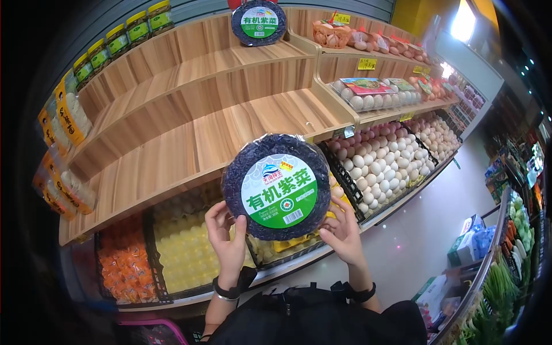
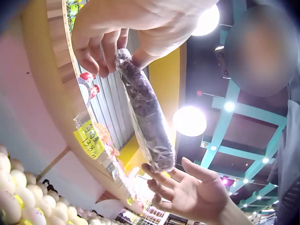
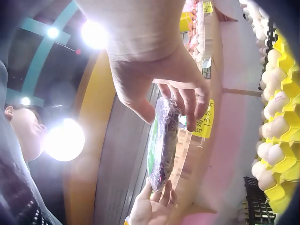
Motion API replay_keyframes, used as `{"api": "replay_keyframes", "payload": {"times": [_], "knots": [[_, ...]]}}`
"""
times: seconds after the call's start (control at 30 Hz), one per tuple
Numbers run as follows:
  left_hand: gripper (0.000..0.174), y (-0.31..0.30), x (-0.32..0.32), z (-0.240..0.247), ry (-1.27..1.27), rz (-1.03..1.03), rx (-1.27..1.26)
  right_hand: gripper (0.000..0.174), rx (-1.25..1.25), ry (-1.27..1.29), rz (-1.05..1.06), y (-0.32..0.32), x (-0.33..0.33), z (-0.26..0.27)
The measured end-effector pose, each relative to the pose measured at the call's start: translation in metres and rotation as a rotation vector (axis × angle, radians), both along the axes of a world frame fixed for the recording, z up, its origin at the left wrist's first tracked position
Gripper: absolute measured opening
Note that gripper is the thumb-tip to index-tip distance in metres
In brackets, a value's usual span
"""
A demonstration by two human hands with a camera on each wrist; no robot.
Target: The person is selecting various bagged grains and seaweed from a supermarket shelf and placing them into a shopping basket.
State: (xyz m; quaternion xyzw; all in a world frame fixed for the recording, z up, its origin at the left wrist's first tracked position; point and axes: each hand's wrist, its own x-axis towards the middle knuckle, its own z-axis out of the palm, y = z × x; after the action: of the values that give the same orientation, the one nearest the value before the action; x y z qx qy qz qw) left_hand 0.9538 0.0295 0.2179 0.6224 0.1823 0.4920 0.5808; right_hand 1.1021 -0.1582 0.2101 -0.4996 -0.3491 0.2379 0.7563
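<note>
Seaweed pack (image 1: 278,187), a flat round disc of dark purple sheets under clear wrap with a green and white label, hangs in the air before the front edge of the lowest board of the wooden shelves (image 1: 190,103), label facing the head camera. Those stepped shelves curve across the whole upper left. At their right end, open trays of white and pinkish eggs (image 1: 382,161) slope down towards the aisle floor. Below the front edge lie a yellow tray of eggs (image 1: 184,247) and, further left, a bin of orange packets (image 1: 123,264). Bagged goods (image 1: 69,115) hang at the left edge of the shelves. The left hand (image 1: 225,238) grips the disc's lower left rim, thumb in front and fingers curled behind, as the left wrist view shows. The right hand (image 1: 344,230) grips the lower right rim; in the right wrist view its thumb and fingers pinch the pack edge-on. A second seaweed pack (image 1: 259,22) stands upright on the top board, near its right corner. Green-lidded jars (image 1: 118,37) line the back edge at top left.
</note>
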Motion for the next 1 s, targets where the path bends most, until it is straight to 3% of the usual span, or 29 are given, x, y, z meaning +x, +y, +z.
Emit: {"api": "replay_keyframes", "payload": {"times": [0.17, 0.33, 0.4, 0.6, 0.67, 1.0], "knots": [[0.057, 0.024, 0.014, 0.014, -0.034, -0.04, 0.141, 0.074, 0.075, -0.095, -0.001, 0.029, 0.011, 0.014], [0.066, 0.047, 0.019, 0.035, 0.09, -0.109, 0.201, 0.079, 0.077, -0.191, 0.054, 0.039, 0.037, 0.029], [0.068, 0.05, 0.028, 0.052, 0.169, -0.13, 0.351, 0.074, 0.064, -0.181, 0.09, 0.038, 0.051, 0.042], [0.059, 0.048, 0.068, 0.098, 0.304, -0.126, 0.368, 0.057, -0.027, -0.372, 0.311, 0.029, 0.133, 0.059], [0.056, 0.049, 0.092, 0.107, 0.308, -0.011, 0.576, 0.056, -0.03, -0.381, 0.358, 0.028, 0.158, 0.063], [0.06, 0.094, 0.191, 0.161, 0.322, -0.123, 0.432, 0.057, -0.052, -0.211, 0.503, 0.11, 0.276, 0.094]]}}
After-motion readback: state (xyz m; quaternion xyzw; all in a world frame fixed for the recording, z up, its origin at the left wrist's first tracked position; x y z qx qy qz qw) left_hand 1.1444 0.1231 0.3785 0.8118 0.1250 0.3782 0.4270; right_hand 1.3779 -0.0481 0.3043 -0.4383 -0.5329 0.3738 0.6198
